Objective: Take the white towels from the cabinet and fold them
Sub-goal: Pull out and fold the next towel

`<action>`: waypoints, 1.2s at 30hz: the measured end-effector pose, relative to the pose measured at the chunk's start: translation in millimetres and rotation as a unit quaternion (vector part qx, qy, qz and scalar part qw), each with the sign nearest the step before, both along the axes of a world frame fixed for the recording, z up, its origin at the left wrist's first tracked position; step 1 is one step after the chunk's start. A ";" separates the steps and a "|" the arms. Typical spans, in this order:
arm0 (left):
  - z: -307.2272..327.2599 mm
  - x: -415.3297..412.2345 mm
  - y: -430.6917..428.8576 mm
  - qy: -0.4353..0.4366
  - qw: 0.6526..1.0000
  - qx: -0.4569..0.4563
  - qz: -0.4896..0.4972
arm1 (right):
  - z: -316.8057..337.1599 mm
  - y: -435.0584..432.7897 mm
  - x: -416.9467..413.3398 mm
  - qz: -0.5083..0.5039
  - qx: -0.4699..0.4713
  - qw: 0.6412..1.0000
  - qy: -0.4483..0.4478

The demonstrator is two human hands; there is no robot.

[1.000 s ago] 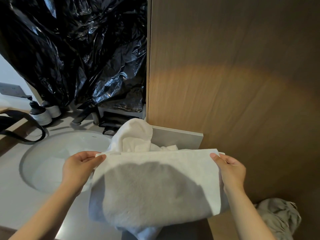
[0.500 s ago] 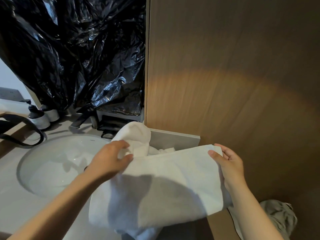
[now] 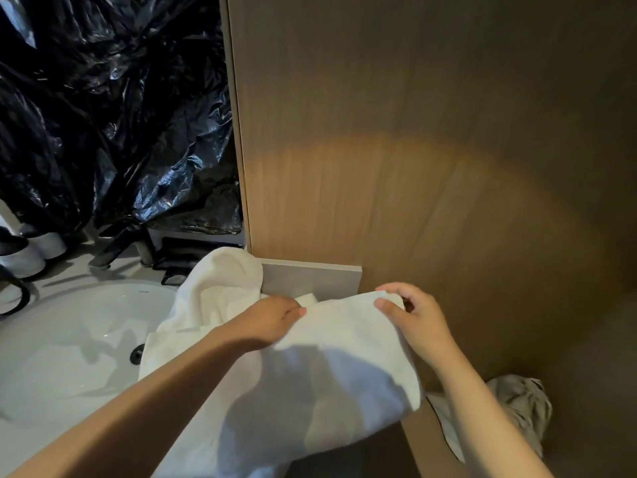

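A white towel (image 3: pixel 331 384) lies partly folded on the counter's right end, hanging over the front edge. My left hand (image 3: pixel 272 317) grips its folded top edge near the middle, palm down. My right hand (image 3: pixel 410 313) pinches the towel's far right corner between thumb and fingers. A second white towel (image 3: pixel 220 281) lies bunched behind it, next to the sink. The cabinet's wooden panel (image 3: pixel 431 150) rises just behind the towels.
A white sink basin (image 3: pixel 69 339) with a dark drain fills the left. A dark faucet (image 3: pixel 117 250), dispenser bottles (image 3: pixel 31 251) and a black plastic sheet (image 3: pixel 113 115) stand behind it. A grey cloth (image 3: pixel 517 408) lies on the floor at lower right.
My left hand carried the towel's left edge rightward across the towel, toward my right hand, folding it narrower. My right hand stayed at the right corner.
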State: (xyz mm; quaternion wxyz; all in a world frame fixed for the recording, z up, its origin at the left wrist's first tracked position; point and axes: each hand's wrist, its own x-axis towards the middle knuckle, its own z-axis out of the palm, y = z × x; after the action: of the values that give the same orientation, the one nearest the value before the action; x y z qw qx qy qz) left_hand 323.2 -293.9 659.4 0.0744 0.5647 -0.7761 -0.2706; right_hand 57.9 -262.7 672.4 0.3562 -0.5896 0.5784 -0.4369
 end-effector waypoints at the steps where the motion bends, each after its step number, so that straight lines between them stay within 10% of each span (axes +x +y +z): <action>1: 0.8 0.1 1.9 0.006 1.000 -0.004 -0.016 | -0.9 0.6 -1.5 0.003 -0.003 1.000 0.005; 12: -0.7 4.6 16.2 0.183 0.982 -0.029 0.024 | -0.4 4.9 4.7 0.005 -0.038 0.999 0.034; 22: -6.3 14.5 6.3 -0.056 0.995 -0.059 -0.062 | -4.9 15.0 3.0 -0.026 0.008 1.000 -0.013; 29: -16.6 19.1 11.9 -0.016 0.983 -0.155 -0.093 | -8.3 14.0 15.1 -0.136 -0.005 0.984 -0.119; 36: 12.7 15.3 7.8 0.043 0.998 -0.018 -0.044 | 15.8 8.6 26.0 -0.123 -0.052 0.980 -0.148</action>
State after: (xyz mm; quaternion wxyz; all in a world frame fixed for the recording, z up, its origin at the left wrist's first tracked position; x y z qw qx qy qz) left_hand 338.4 -286.1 672.1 0.1061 0.5165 -0.8011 -0.2831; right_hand 83.9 -254.0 688.1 0.3507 -0.4607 0.5637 -0.5891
